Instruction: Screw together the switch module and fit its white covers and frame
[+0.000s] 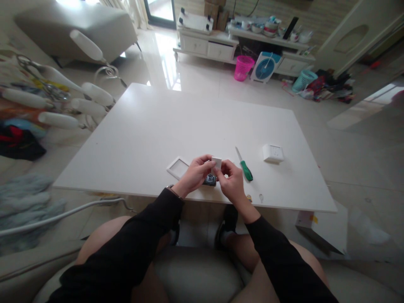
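Observation:
My left hand [198,171] and my right hand [232,180] meet over the near edge of the white table. Their fingers are closed on a small white rectangular plastic piece [216,161], held upright between them. Just below it, partly hidden by the hands, is a black part with metal bits [210,181]; whether it rests on the table I cannot tell. A white rectangular frame [171,170] lies left of my left hand. Right of my right hand lies a green-handled screwdriver [246,170], its shaft pointing away. A white wall socket box [273,153] sits farther right.
Near the table's front edge lie a small brass-coloured piece [249,198] and a small clear piece [261,197]. A lamp with white shades [94,93] stands by the left edge of the white table [202,122]. Beyond are a pink basket [243,68] and a fan [265,67].

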